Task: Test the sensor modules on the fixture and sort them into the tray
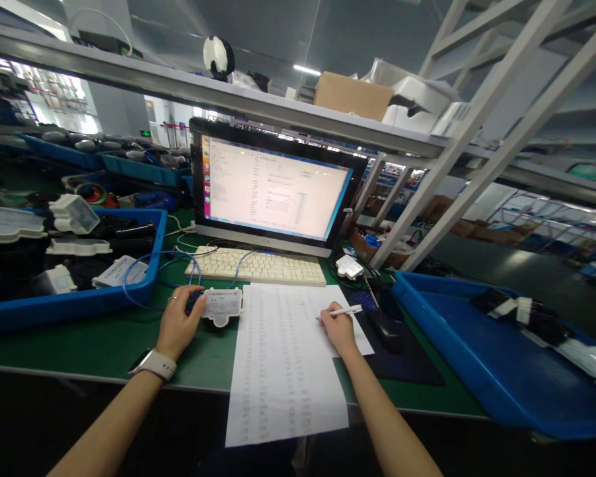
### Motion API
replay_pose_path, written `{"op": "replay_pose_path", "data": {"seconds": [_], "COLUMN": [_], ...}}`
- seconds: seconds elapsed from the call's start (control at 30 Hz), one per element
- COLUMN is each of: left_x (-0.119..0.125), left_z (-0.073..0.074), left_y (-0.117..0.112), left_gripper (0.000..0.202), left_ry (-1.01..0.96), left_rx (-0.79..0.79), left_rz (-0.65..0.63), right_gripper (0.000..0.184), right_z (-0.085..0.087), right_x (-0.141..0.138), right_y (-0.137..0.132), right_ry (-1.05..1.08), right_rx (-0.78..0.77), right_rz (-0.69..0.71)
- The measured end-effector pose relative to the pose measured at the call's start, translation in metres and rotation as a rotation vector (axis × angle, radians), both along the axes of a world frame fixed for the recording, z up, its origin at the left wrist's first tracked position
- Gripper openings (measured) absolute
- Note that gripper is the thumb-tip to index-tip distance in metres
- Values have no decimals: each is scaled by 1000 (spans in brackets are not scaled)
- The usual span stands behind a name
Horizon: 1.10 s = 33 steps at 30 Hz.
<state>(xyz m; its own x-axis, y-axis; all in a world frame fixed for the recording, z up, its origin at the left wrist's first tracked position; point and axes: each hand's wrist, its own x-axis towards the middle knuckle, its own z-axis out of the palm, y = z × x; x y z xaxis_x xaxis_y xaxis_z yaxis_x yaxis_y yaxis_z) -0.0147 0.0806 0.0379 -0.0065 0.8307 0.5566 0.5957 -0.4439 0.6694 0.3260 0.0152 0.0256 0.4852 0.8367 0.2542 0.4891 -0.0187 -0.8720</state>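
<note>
My right hand [338, 326] is closed round a white pen [348, 309], its tip down on a printed paper sheet [273, 358] with columns of text. A second sheet lies partly beneath, at the right. My left hand [181, 318] grips a dark blue connector [193, 302] at the left end of a white labelled module [222, 305]. The module rests on the green table [206, 361], touching or close to the paper's left edge. A blue cable [129, 291] loops behind my left hand.
A monitor [273, 185] and keyboard [258, 265] stand behind the papers. A black mouse [385, 330] sits on a dark pad at the right. Blue bins [153, 265] flank me, the left one holding several white modules. A shelf [278, 109] crosses above, and slanted posts rise at the right.
</note>
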Motion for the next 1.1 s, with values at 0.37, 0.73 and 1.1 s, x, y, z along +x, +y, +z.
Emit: {"op": "replay_pose_path", "data": {"seconds": [0.37, 0.73, 1.1], "left_x": [1, 1, 0], "left_z": [1, 0, -1], "left_y": [-1, -2, -1], "left_gripper": [37, 36, 36], "left_ry": [-4, -13, -24], "left_rx": [0, 1, 3], "left_rz": [4, -1, 0], "right_gripper": [15, 17, 23], "right_z": [3, 1, 1], "right_x": [-3, -1, 11], "right_y": [-1, -1, 6], "right_ry": [-32, -28, 85], "right_rx": [-36, -23, -121], "right_rz": [16, -2, -54]}}
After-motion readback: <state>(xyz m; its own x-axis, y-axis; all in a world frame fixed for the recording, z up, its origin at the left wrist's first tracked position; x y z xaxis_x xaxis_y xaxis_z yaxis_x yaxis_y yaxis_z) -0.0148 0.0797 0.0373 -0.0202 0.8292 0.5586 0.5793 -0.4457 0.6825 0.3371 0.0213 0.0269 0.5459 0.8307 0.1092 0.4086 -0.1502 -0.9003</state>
